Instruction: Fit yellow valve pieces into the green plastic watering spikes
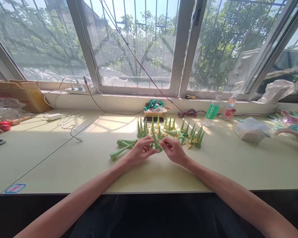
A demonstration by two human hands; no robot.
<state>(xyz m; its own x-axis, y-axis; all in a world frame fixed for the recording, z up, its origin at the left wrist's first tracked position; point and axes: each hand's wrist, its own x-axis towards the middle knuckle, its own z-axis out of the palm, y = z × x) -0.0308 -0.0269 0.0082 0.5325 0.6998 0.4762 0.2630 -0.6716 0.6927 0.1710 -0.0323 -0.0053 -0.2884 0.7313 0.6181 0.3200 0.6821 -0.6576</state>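
Observation:
A green plastic watering spike (pixel 155 141) stands point-up between my hands, cap end down near the table. My left hand (pixel 142 148) grips it from the left, fingers behind and thumb in front. From the right, my right hand (pixel 174 150) has thumb and fingers pinched near its lower part; what sits in that pinch is hidden. Several similar green spikes (pixel 199 140) stand upright behind and to the right, with small yellow valve pieces (pixel 189 146) among them. Beside my left hand, several green spikes (pixel 118 154) lie on their sides.
A phone (pixel 154 119) and a small box with green cord (pixel 154 107) stand behind the spikes. A bottle (pixel 212 111), a can (pixel 228 113) and a bag-covered box (pixel 250 130) are right. Another person's hand (pixel 294 134) shows far right. A cable (pixel 73 129) lies left.

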